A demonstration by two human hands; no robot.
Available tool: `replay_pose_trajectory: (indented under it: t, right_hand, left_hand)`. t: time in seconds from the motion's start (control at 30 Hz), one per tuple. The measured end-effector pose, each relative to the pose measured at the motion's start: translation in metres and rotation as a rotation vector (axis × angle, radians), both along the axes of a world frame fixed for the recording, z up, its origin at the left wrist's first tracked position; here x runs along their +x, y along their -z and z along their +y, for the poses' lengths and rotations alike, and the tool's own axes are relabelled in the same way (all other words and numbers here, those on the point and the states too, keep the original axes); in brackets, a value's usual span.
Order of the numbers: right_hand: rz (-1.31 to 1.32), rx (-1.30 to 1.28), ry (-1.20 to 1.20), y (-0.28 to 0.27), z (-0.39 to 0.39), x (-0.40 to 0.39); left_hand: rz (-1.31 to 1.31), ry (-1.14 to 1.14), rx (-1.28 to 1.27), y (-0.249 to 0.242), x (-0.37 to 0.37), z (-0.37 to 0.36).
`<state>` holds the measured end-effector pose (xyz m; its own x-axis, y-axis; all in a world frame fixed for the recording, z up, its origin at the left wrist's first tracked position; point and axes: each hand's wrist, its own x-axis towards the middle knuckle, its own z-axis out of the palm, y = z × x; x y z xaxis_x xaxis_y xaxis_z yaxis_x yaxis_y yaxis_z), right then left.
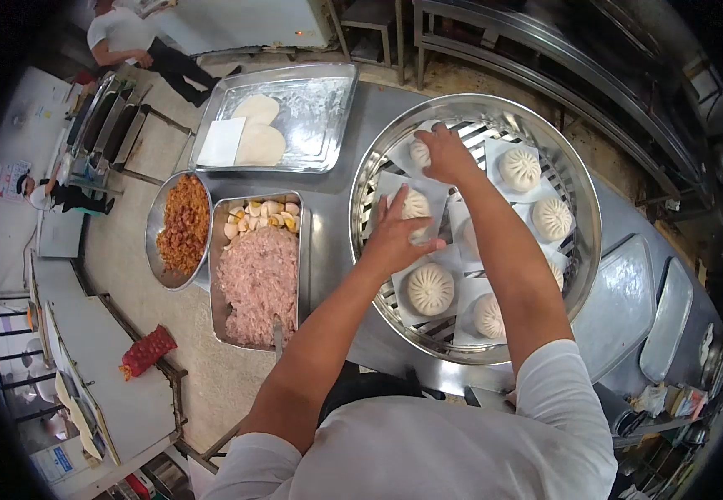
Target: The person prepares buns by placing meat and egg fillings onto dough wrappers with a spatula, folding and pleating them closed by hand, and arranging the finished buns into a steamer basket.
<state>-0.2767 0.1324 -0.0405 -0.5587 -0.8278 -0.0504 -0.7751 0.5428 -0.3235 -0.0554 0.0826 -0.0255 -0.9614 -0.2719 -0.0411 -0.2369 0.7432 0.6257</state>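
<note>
A wide round steamer tray [360, 179] holds several pleated buns on square white papers. My right hand [445, 154] reaches to its far side, fingers curled around a bun [419, 153] that they partly cover. Nearer me, my left hand [395, 237] has its fingers spread beside and partly over another bun [416, 205]. Just below that hand sits a pleated bun [431, 289] on its own paper. More buns stand to the right, including one at the upper right [520, 169] and another below it [552, 218]. My right forearm hides some of the buns.
Left of the steamer are a metal pan of pink minced filling [257, 271] with egg pieces and a bowl of reddish filling [182, 229]. A shallow tray [316, 121] holds dough rounds [260, 143] and white papers [221, 142]. Two people stand farther off at the left.
</note>
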Motion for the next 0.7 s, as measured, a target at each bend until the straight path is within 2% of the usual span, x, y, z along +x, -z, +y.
replay_pose_trajectory:
  t: [0.13,0.3,0.37,0.4,0.43,0.5,0.57,0.63,0.7]
  right_hand:
    - [0.075,-0.098,-0.085,0.012,0.006,-0.007]
    - [0.024,-0.047,-0.101,0.009,0.019,-0.015]
    - [0.003,-0.156,0.056,-0.003,0.037,-0.020]
    - [-0.013,-0.102,0.117,-0.018,0.052,-0.027]
    - [0.089,-0.012,0.220,-0.021,0.065,-0.033]
    - [0.055,0.208,0.416,-0.036,0.095,-0.039]
    - [0.008,0.252,0.462,-0.034,0.116,-0.040]
    - [-0.032,0.282,0.507,-0.027,0.129,-0.050]
    - [-0.066,0.130,0.490,-0.001,0.138,-0.060]
  left_hand:
    - [0.053,0.029,-0.041,0.012,-0.006,-0.005]
    - [0.106,0.002,-0.027,0.016,-0.007,-0.004]
    - [0.127,0.023,-0.003,0.018,-0.006,-0.005]
    - [0.121,0.038,-0.074,0.016,-0.007,-0.004]
    - [0.113,0.052,-0.145,0.010,-0.006,-0.002]
    - [0.087,0.078,-0.181,-0.001,-0.009,0.002]
    - [-0.013,0.109,-0.254,-0.010,-0.013,0.006]
    - [-0.006,0.123,-0.272,-0.006,-0.027,-0.001]
    - [0.189,0.071,-0.071,0.008,-0.048,-0.012]
